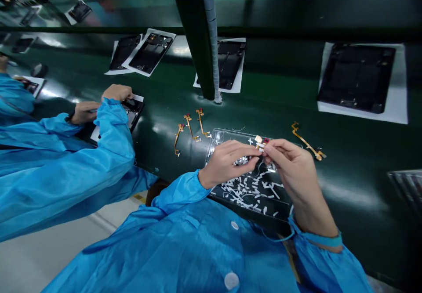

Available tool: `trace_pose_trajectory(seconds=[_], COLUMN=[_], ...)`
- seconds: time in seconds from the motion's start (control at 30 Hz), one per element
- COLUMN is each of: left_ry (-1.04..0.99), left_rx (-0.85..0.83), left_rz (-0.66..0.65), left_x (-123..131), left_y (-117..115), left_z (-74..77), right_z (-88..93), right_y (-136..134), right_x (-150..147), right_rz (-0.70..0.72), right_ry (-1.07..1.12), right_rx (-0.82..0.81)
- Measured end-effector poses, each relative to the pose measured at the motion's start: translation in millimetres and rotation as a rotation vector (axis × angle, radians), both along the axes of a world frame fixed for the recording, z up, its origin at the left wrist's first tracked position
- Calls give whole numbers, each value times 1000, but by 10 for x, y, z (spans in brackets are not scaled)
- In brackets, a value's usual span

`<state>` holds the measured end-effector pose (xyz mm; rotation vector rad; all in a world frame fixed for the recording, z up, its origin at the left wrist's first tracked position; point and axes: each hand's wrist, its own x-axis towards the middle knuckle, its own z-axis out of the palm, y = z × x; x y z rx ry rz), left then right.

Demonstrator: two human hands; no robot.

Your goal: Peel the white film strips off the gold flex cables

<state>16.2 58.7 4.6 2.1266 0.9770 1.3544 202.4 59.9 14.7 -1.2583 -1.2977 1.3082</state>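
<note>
Both hands meet over a clear plastic tray (280,216) scattered with small white strips. My right hand (292,163) pinches a small flex cable (259,139) with a copper-coloured end and a red spot. The fingertips of my left hand (231,159) touch the same piece from the left, thumb and index finger brought close together. Three orange flex cables (189,128) lie on the green bench left of the tray. Another orange flex cable (306,143) rests to the right of my right hand.
Black phone frames (358,77) on white sheets line the back. A dark post (194,38) with a wrapped tube stands behind the tray. At left, a co-worker's blue sleeves and hands (117,92) work on another frame.
</note>
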Motion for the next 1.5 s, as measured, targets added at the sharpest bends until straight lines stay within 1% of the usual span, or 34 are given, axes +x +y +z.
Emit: trace_pose_trajectory(seconds=[0.1,0.2,0.27,0.4,0.47,0.53,0.6,0.63,0.67,0.73,0.8,0.87,0.93,1.07,1.2,1.27,1.37,1.5], left_ry=[-5,-26,2,63,-9,-184,-343,-376,-376,-312,-257,-237,-225,-152,-151,-170,-264,-472], left_rx=[13,73,92,40,-41,-203,-372,-429,-467,-525,-562,-575,-587,-616,-640,-654,-711,-921], left_rz=[-3,9,4,-21,-78,-141,-181,-187,-185,-182,-164,-131,-114,-143,-70,-40,-66,-129], left_x=[-60,-113,-150,-240,-291,-336,-359,-360,-352,-316,-267,-228,-210,-226,-245,-247,-247,-254], left_y=[-11,-17,-8,2,-14,-39,-57,-61,-61,-52,-42,-39,-42,-53,-58,-57,-47,-8], left_z=[-45,-74,-87,-111,-119,-108,-65,-30,10,93,159,195,209,225,227,207,162,131], right_z=[24,17,1,0,39,112,214,271,327,428,495,524,519,449,355,311,255,212], right_y=[-17,-37,-47,-59,-63,-67,-69,-68,-68,-67,-69,-74,-82,-105,-134,-144,-150,-156], right_x=[-2,-37,-70,-96,-76,-41,-8,4,9,5,-13,-30,-39,-58,-124,-165,-218,-277], right_rz=[-2,42,65,82,79,67,97,133,177,250,278,288,301,283,193,165,134,116], right_ry=[6,4,0,-37,-65,-131,-275,-362,-447,-564,-628,-678,-729,-872,-1075,-1177,-1284,-1286], right_rx=[-15,-29,-31,-21,-14,16,111,175,242,353,428,488,535,670,871,935,953,922])
